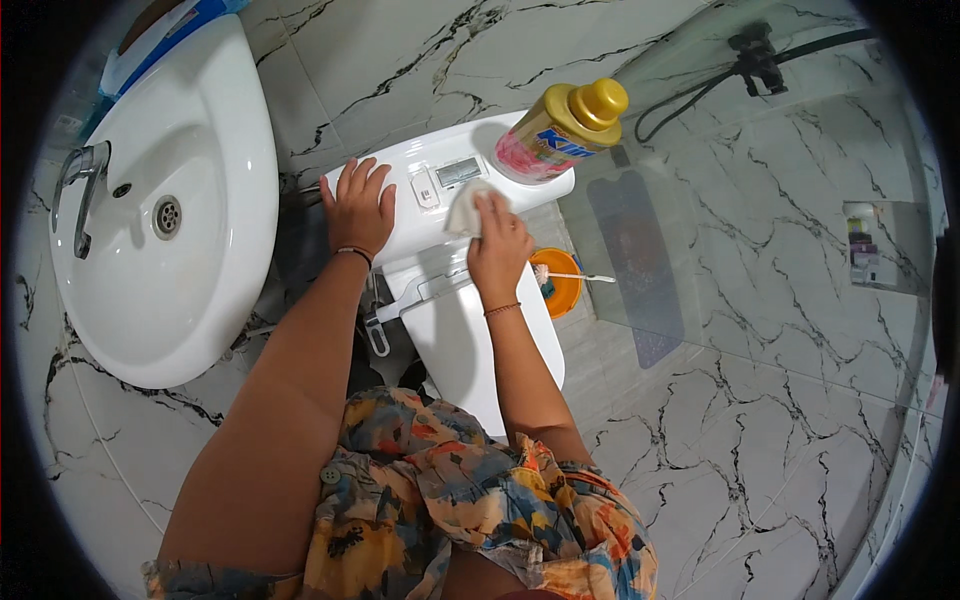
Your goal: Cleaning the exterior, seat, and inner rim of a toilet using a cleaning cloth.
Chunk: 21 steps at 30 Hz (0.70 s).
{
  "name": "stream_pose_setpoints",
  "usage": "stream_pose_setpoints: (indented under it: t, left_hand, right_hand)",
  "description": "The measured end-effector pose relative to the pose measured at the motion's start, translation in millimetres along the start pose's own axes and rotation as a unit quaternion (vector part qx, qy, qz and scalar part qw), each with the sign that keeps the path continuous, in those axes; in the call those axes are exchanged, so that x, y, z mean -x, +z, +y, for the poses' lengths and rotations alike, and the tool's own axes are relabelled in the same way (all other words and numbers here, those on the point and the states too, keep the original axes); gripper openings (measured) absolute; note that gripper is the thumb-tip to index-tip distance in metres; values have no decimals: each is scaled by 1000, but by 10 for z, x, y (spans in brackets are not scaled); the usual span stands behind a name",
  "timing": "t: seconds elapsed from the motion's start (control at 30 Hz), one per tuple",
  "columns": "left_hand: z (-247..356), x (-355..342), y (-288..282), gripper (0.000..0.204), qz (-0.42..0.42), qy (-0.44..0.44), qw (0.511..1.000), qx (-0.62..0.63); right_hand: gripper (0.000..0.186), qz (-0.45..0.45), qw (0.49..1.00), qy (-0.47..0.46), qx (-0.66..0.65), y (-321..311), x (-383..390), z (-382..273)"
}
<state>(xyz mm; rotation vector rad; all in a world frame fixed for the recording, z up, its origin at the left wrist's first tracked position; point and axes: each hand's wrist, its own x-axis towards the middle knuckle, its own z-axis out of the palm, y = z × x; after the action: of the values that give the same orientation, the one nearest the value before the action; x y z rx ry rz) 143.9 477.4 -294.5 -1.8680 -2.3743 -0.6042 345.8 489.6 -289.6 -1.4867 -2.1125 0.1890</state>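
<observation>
My left hand (359,208) lies with its fingers spread on the left end of a white toilet tank (405,160). In my right hand (499,248), a crumpled white cloth (465,214) is pinched and pressed against the front part of the tank top. Just beyond the cloth, a shiny flush button plate (459,172) is set in the lid, with a small white piece (424,188) beside it. A large bottle (543,148) with a gold cap and pink lower part stands on the tank's right end. Below the tank, the white toilet lid (455,330) is down.
A white washbasin (150,290) with a chrome tap (82,195) is at the left. Right of the toilet, an orange bucket (567,293) holds a white-handled brush. Further right are a glass panel (720,330), a grey mat (640,265) and a dark shower fitting (758,60).
</observation>
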Motion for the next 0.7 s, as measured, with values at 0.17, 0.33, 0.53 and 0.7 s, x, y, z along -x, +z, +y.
stream_pose_setpoints:
  t: [0.17,0.33,0.53,0.7]
  left_hand:
    - [22,-5,-7,31,-5,-1,1000,-1]
    - [-8,1,9,31,1,-1,1000,2]
    - [2,-7,-18,31,-10,-3,1000,-7]
    - [35,-17,-39,31,-8,-2,1000,-6]
  right_hand:
    - [58,9,1000,-27,-9,83,-19,-63]
    - [55,11,998,-55,-10,54,-88,104]
    - [59,42,998,-21,-37,136,-5,29]
    - [64,17,997,-63,-46,68,9,226]
